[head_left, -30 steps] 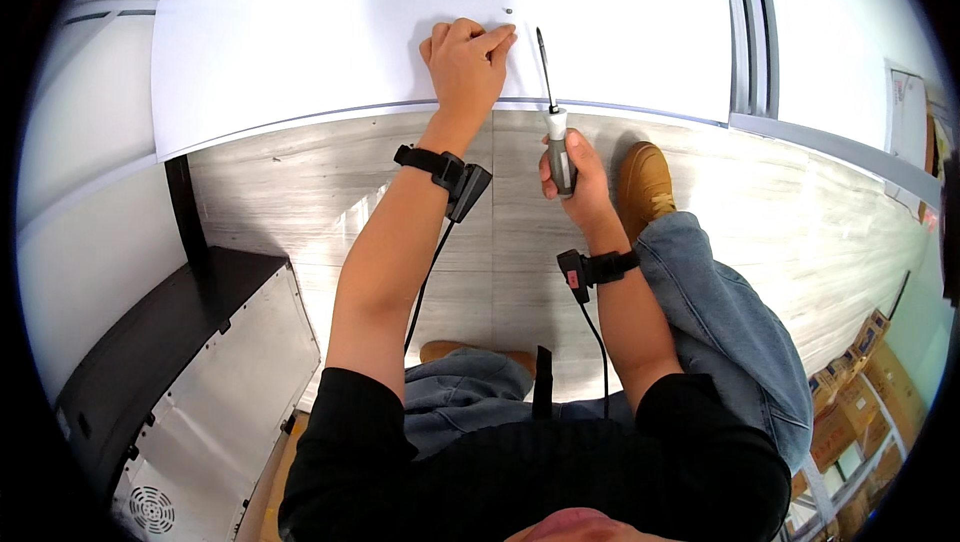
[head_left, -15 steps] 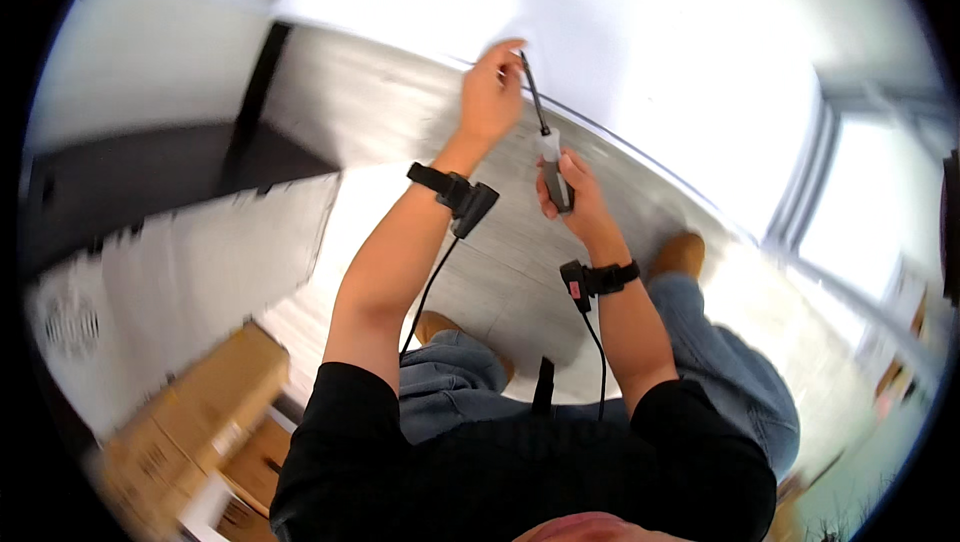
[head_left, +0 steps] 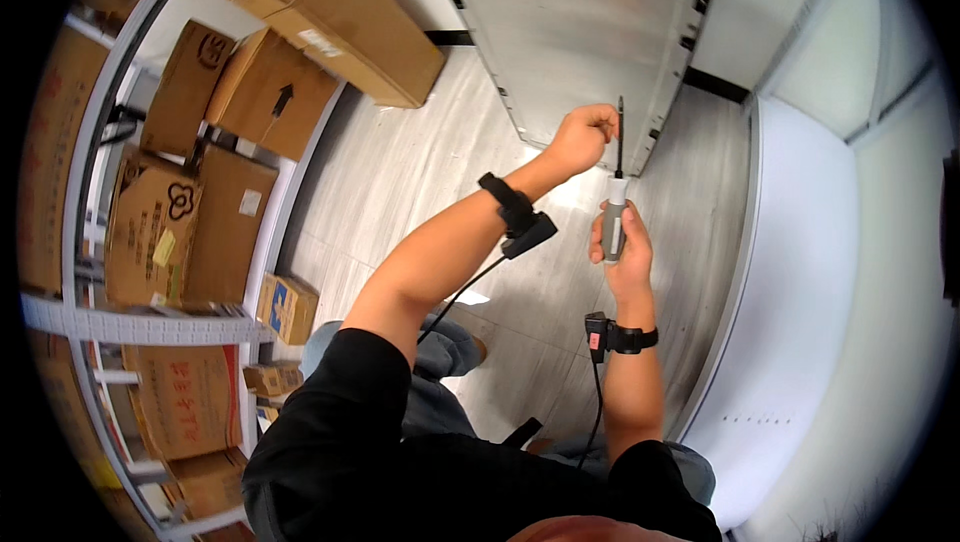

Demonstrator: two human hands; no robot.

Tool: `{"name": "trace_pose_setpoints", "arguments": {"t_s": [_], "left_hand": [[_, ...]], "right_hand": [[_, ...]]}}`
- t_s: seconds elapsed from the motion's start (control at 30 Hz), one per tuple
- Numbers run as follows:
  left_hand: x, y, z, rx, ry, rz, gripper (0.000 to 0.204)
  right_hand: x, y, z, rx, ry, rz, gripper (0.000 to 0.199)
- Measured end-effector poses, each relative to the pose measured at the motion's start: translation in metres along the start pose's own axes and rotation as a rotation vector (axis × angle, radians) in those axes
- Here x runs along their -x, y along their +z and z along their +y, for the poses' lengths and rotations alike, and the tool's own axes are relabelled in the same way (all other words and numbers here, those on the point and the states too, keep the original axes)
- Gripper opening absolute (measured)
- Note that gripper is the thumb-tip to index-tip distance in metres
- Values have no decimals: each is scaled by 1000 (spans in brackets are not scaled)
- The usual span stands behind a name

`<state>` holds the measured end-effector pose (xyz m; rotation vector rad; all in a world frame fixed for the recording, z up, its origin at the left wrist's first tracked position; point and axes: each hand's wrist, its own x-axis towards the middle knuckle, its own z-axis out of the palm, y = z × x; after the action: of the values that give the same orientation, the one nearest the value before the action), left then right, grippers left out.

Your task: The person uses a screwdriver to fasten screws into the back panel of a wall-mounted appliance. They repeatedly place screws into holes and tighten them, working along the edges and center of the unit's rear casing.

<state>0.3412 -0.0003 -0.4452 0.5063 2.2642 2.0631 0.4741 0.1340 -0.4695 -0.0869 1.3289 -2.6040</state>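
Observation:
A screwdriver (head_left: 614,227) with a grey handle and a long dark shaft stands nearly upright in the picture, its tip pointing away from me. The fingers of my right hand (head_left: 632,257) are wrapped around its handle. My left hand (head_left: 585,140) is beside the shaft, its fingers curled closed near the upper part. Whether those fingers touch the shaft or pinch something small is hidden. Beyond both hands stands a grey metal cabinet (head_left: 570,37) with fasteners along its edges and a round vent at the top. Black straps with small cabled devices sit on both wrists.
Shelving (head_left: 160,327) full of cardboard boxes runs along the left. A tall carton (head_left: 350,27) stands at the back left, and a small box (head_left: 288,308) sits at the shelf's edge. A long white panel (head_left: 800,292) lies to the right. Pale wood-look floor (head_left: 345,177) lies beneath me.
My view has swung left, from the white surface to the metal cabinet and shelves. The right hand still grips the screwdriver. The left hand's extended finger has curled in beside the shaft.

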Motion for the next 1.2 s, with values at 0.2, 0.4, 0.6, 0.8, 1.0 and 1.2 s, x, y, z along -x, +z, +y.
{"name": "trace_pose_setpoints", "arguments": {"t_s": [0.2,0.4,0.6,0.8,1.0,1.2], "left_hand": [[-10,-56,81,218,-362,58,28],[-45,-130,135,460,-298,-130,29],[-112,-180,150,612,-257,-268,25],[-147,-198,156,800,-242,-373,30],[-168,-198,141,803,-275,-430,31],[-179,-186,122,861,-258,-430,29]], "right_hand": [[-34,49,-28,-60,115,-90,34],[-61,143,-67,43,71,19,34],[-105,228,-101,74,-40,151,35],[-140,279,-102,212,-103,373,35],[-158,291,-103,176,-116,460,34],[-163,275,-99,121,-103,473,34]]}}
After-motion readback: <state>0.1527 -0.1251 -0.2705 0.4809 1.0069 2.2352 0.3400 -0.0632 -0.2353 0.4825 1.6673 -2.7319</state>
